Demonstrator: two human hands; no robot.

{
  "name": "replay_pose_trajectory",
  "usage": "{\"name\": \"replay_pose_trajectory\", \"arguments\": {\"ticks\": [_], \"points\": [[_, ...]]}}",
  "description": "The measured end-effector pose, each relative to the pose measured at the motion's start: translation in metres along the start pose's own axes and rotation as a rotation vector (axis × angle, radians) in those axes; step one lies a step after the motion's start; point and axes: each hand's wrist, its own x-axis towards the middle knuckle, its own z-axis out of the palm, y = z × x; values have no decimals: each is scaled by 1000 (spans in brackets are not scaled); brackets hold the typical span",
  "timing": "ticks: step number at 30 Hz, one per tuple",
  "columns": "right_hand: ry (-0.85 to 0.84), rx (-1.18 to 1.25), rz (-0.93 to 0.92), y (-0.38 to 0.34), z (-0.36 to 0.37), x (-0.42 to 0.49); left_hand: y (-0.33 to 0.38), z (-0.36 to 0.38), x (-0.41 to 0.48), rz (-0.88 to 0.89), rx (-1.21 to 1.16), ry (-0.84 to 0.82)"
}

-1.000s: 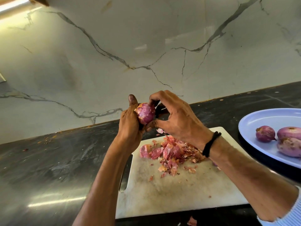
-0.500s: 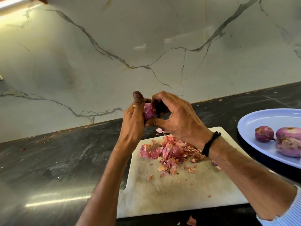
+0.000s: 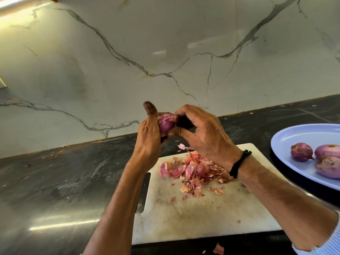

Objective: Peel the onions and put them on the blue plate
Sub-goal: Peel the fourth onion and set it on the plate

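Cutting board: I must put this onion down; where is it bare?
Near half of the cutting board, between the peel pile and its front edge: bare but for scraps. Dark counter left of the board: free. Far half: crowded with peels.

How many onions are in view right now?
4. One onion held in the left hand; three onions on the blue plate. Others may sit outside the frame.
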Motion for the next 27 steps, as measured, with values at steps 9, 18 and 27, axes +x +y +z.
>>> {"name": "replay_pose_trajectory", "arguments": {"ticks": [9, 18, 27], "points": [[-4, 220, 175, 0, -3, 6, 4, -6, -2, 38, 76, 6], [13, 85, 77, 4, -3, 3, 2, -6, -2, 54, 257, 10], [108, -20, -3, 4, 3, 1, 3, -4, -2, 52, 276, 19]]}}
